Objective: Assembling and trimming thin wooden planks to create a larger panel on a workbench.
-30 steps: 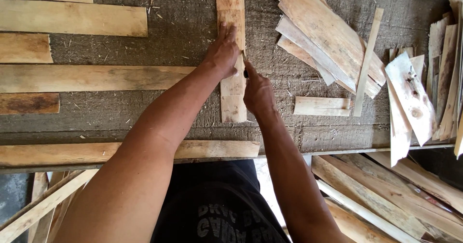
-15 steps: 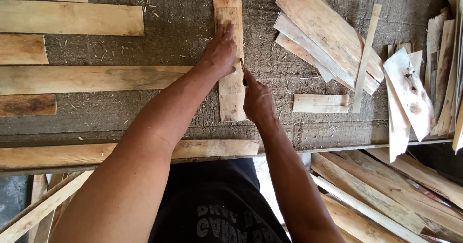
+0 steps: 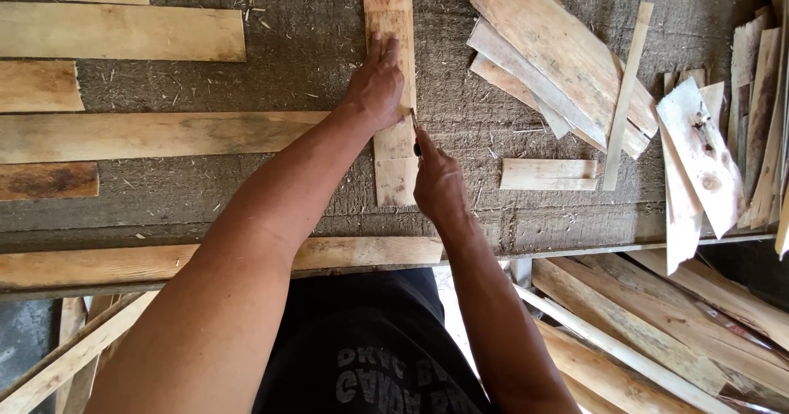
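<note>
I see left hand [image 3: 380,85] flat, pinning wood strip [image 3: 393,163]; strip runs away from me; right hand [image 3: 438,186] fisted at its right edge, contents unclear.

A pale, narrow wooden strip [image 3: 393,94] lies flat on the desk [image 3: 288,61], running lengthwise away from the person. The left fingers [image 3: 386,52] press down on its middle; its near end, crossed by a crack line, lies just left of the right fingers [image 3: 423,144].

Rough grey workbench [image 3: 246,192], daylight, scrap boards [image 3: 641,332] below
</note>
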